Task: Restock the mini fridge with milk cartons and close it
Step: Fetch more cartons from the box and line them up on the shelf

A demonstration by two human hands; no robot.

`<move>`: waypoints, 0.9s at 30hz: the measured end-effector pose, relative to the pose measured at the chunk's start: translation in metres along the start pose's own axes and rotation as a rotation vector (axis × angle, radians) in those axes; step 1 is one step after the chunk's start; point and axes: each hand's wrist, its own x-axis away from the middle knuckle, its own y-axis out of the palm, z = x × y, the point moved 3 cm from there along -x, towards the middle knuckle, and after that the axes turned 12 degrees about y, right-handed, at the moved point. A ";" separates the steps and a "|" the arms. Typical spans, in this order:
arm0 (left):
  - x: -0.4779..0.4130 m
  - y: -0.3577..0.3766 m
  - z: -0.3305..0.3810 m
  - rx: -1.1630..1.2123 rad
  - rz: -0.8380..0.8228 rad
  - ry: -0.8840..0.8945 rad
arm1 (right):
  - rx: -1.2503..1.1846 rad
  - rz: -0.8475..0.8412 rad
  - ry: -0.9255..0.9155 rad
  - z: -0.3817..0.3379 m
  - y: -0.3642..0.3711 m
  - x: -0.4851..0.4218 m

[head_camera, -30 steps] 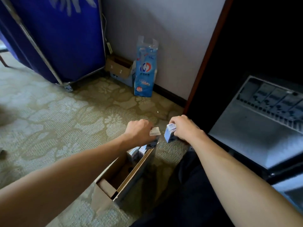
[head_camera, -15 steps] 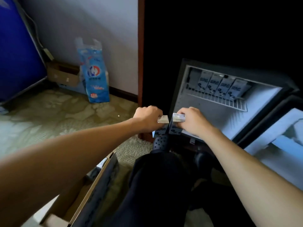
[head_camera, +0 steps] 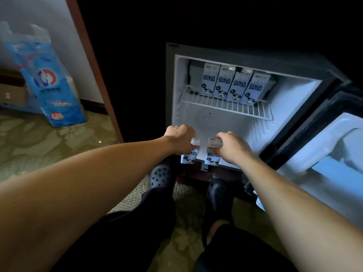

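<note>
- Left hand (head_camera: 181, 139) grips 1 milk carton (head_camera: 189, 157) by its top at the mini fridge (head_camera: 216, 122) front edge.
- Right hand (head_camera: 232, 147) grips a 2nd carton (head_camera: 213, 158) just beside it.
- 4 cartons (head_camera: 227, 85) stand on its wire shelf (head_camera: 225, 107).

To your left stands a plain pale wall (head_camera: 45, 22), with a dark skirting board (head_camera: 92, 104) along its foot. The floor under you is carpet (head_camera: 39, 152), olive-beige with a large pale flower pattern. A reddish-brown wooden upright (head_camera: 94, 75) borders the wall on its right side and reaches down to the carpet. Beyond it, ahead of you, the cabinet recess (head_camera: 137, 65) is almost black. Against the wall a blue and white plastic-wrapped pack (head_camera: 51, 89) stands upright on the carpet; its print is too blurred to read. At the left edge a brown cardboard box (head_camera: 11, 95) sits partly hidden behind the pack. The light falls mostly on the wall and carpet to your left.
</note>
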 end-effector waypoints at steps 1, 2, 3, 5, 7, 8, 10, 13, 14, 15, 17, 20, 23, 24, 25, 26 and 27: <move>-0.011 0.007 -0.004 0.022 0.008 0.000 | -0.002 0.025 0.008 0.003 0.007 -0.008; -0.021 0.013 -0.008 0.048 0.016 -0.004 | -0.005 0.052 0.007 0.006 0.015 -0.015; -0.030 0.020 -0.011 0.073 0.027 -0.010 | -0.011 0.073 0.000 0.008 0.024 -0.022; -0.048 0.033 -0.017 0.115 0.047 -0.026 | -0.035 0.097 -0.015 0.011 0.040 -0.035; -0.063 0.046 -0.023 0.149 0.070 -0.038 | -0.073 0.110 0.000 0.013 0.054 -0.049; -0.070 0.052 -0.026 0.166 0.084 -0.049 | -0.090 0.116 0.010 0.013 0.059 -0.057; -0.084 0.064 -0.034 0.203 0.106 -0.067 | -0.134 0.120 0.029 0.012 0.069 -0.074; -0.103 0.082 -0.044 0.240 0.129 -0.084 | -0.191 0.124 0.045 0.009 0.081 -0.098; -0.109 0.087 -0.046 0.267 0.154 -0.092 | -0.202 0.139 0.049 0.007 0.085 -0.106; -0.114 0.091 -0.048 0.298 0.184 -0.100 | -0.223 0.151 0.055 0.004 0.088 -0.114; -0.124 0.097 -0.052 0.348 0.248 -0.104 | -0.308 0.180 0.067 0.002 0.096 -0.128; -0.134 0.109 -0.056 0.393 0.333 -0.113 | -0.395 0.239 0.051 -0.002 0.107 -0.143; -0.142 0.117 -0.058 0.521 0.434 -0.097 | -0.538 0.279 0.026 -0.002 0.116 -0.154; -0.144 0.118 -0.058 0.555 0.456 -0.091 | -0.610 0.300 0.038 -0.001 0.119 -0.159; -0.146 0.120 -0.058 0.578 0.476 -0.092 | -0.652 0.336 0.036 -0.001 0.122 -0.162; -0.146 0.122 -0.059 0.605 0.504 -0.098 | -0.635 0.362 0.029 -0.001 0.125 -0.163; -0.144 0.124 -0.059 0.644 0.537 -0.107 | -0.615 0.367 0.013 -0.002 0.130 -0.161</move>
